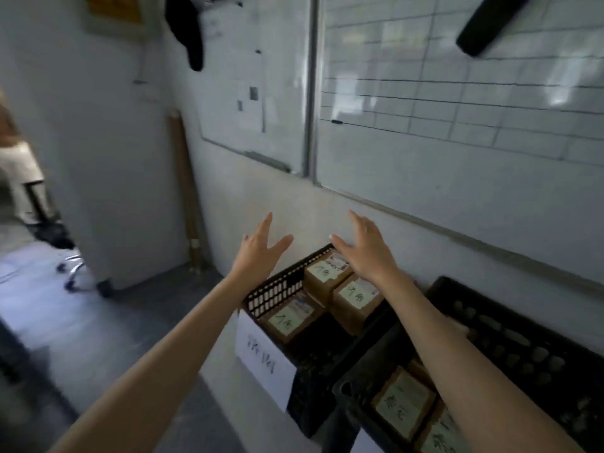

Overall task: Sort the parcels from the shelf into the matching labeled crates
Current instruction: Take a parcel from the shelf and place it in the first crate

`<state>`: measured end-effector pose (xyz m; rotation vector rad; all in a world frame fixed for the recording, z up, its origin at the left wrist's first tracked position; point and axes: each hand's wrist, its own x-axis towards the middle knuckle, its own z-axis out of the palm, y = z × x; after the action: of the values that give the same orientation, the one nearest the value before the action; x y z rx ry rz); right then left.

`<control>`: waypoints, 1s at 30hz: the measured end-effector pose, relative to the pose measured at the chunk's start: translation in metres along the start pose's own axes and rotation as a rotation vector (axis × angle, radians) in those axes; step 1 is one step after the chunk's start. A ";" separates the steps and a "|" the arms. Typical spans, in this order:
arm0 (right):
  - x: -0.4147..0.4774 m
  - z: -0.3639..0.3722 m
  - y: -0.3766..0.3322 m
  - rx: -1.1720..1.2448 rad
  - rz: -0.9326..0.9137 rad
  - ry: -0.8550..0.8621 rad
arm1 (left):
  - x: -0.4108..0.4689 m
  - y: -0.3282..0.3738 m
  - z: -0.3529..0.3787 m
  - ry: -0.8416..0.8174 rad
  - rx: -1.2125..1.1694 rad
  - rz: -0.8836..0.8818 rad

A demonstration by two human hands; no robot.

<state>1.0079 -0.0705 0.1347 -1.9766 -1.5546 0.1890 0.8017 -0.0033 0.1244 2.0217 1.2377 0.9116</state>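
1. Parcels (292,317) lie three together in the crate (277,286) just below our hands, each with a pale label facing up. The farthest one sits under our right palm, and the nearest lies back toward our left forearm.
2. Our left hand (261,246) is spread wide, fingers straight and thumb out, holding nothing. It hangs over the crate's left rim.
3. Our right hand (366,246) is just as flat and empty, its fingers pointing at the wall. It seems to be above the parcels rather than on them, though we cannot be sure of the gap.
4. Under our right forearm stands a second crate (510,335) with other parcels (403,402) inside, close beside the first.
5. A white tag (264,364) hangs on the crate's front, below our left wrist. Its writing is too blurred to read.
6. We judge that both hands are free for the next parcel. The shelf is out of view, so we must turn to find it.
7. To do that step well, we read the parcel's label before lifting and take it with a hand on each opposite side. We check it against the tag before lowering.
8. We set it flat, label up, in the dark space nearer our wrists, which looks free, and avoid knocking the three beside it.
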 end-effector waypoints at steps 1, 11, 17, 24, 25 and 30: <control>-0.003 0.013 -0.020 0.016 -0.050 -0.031 | -0.017 -0.010 -0.020 0.047 0.025 -0.039; -0.092 0.156 -0.259 0.189 -0.597 -0.388 | -0.227 -0.098 -0.223 0.496 0.193 -0.389; -0.186 0.218 -0.399 0.269 -0.888 -0.579 | -0.369 -0.132 -0.318 0.671 0.219 -0.650; -0.316 0.280 -0.555 0.329 -1.119 -0.727 | -0.526 -0.160 -0.427 0.869 0.366 -0.822; -0.336 0.289 -0.577 0.337 -1.129 -0.751 | -0.547 -0.162 -0.443 0.887 0.384 -0.851; -0.431 0.326 -0.677 0.381 -1.212 -0.843 | -0.643 -0.189 -0.522 0.965 0.438 -0.964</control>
<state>0.1631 -0.2614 0.1292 -0.3919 -2.6748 0.7717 0.0773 -0.4467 0.1288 0.8579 2.7574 1.1512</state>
